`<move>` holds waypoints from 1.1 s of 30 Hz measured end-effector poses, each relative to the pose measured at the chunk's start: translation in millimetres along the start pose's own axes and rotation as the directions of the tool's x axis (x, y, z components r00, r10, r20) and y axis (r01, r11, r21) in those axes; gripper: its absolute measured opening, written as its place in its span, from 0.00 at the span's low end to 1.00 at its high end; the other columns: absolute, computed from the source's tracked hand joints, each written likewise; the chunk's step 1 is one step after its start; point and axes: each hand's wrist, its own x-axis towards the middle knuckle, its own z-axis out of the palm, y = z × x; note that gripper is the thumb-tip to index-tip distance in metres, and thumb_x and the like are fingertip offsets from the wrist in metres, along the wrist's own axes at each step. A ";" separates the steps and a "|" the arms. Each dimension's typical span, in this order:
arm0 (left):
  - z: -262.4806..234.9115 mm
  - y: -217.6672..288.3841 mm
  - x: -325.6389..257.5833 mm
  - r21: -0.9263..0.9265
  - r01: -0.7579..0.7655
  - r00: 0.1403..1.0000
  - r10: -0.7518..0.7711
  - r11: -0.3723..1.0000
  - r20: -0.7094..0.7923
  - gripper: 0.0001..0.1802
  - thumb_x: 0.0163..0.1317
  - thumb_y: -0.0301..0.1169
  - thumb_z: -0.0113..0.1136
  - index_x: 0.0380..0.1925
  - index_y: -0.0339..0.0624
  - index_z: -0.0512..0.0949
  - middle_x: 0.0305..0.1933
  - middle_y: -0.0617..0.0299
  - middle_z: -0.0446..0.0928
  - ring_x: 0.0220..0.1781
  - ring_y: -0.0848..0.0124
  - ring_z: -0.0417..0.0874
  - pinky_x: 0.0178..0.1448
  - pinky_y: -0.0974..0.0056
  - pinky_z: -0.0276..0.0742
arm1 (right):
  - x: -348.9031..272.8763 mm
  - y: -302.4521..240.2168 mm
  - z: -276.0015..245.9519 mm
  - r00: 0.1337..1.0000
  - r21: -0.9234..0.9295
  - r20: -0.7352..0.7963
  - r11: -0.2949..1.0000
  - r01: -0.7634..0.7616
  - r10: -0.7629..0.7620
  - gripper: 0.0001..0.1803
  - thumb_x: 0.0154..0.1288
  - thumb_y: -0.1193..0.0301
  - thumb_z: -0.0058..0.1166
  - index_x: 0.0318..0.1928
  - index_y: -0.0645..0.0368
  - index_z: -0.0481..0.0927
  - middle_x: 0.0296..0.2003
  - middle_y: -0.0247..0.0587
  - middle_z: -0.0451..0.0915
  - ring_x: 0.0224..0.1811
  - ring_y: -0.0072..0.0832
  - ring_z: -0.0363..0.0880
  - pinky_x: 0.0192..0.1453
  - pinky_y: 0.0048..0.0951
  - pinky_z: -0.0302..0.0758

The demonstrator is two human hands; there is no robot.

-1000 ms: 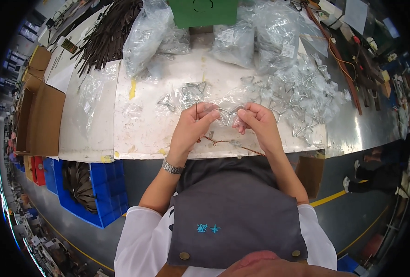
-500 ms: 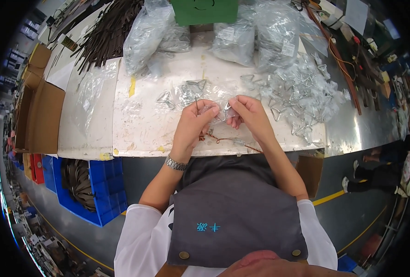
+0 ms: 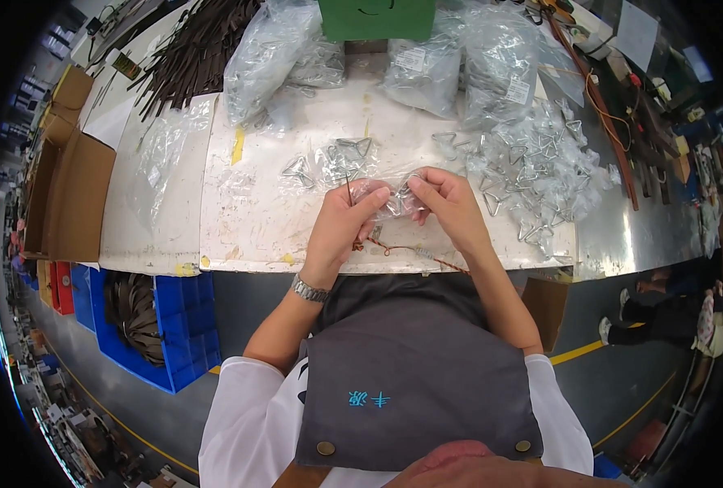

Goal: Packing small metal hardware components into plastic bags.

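Observation:
Between my hands is a small clear plastic bag (image 3: 394, 205) with a bit of shiny metal in it. My left hand (image 3: 341, 224) pinches one side of the bag, thumb pressed on the fingers. A thin dark rod (image 3: 348, 190) sticks up from this same hand; its kind I cannot make out. My right hand (image 3: 451, 210) pinches the bag's other side between thumb and forefinger. Below, an orange-brown cord (image 3: 402, 249) runs from under my left hand along the table's near edge. Just beyond lie triangular wire rings (image 3: 352, 148) on clear plastic.
To the right spreads a heap of bagged metal triangles (image 3: 540, 175). Large filled plastic bags (image 3: 422, 81) and a green box (image 3: 378, 20) stand at the back. Dark strips (image 3: 195, 57) lie far left, near a cardboard box (image 3: 73, 195). A blue crate (image 3: 187, 333) sits below the table.
My right hand has shifted slightly along the bag, and the plastic looks more spread out between both hands. The whole view has shifted a little; my left hand keeps its grip.

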 end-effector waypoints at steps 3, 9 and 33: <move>-2.2 -10.0 -0.3 0.000 0.003 1.000 -0.003 1.000 0.000 0.12 0.77 0.33 0.64 0.49 0.35 0.85 0.30 0.69 0.81 0.18 0.86 0.65 0.22 0.75 0.59 | -2.0 -8.8 -2.0 0.997 -0.119 -0.054 0.991 0.055 -0.062 0.15 0.83 0.65 0.55 0.49 0.63 0.88 0.28 0.29 0.81 0.27 0.16 0.76 0.34 0.21 0.76; 4.4 -14.1 -6.9 -0.139 0.061 0.986 -0.038 0.988 0.164 0.13 0.80 0.34 0.60 0.53 0.35 0.84 0.36 0.58 0.88 0.16 0.86 0.63 0.21 0.76 0.58 | -4.0 -32.7 -5.3 0.961 -0.343 -0.065 0.911 0.230 -0.268 0.13 0.80 0.68 0.58 0.50 0.62 0.92 0.32 0.28 0.81 0.30 0.14 0.73 0.33 0.20 0.71; 22.6 -0.3 -20.3 0.169 -0.087 0.994 0.074 0.982 0.079 0.13 0.78 0.30 0.60 0.57 0.37 0.78 0.19 0.72 0.72 0.15 0.85 0.65 0.21 0.73 0.58 | -24.2 0.6 28.3 0.997 0.422 -0.049 0.906 -0.037 0.064 0.20 0.83 0.64 0.56 0.64 0.65 0.83 0.58 0.41 0.87 0.58 0.20 0.82 0.58 0.26 0.78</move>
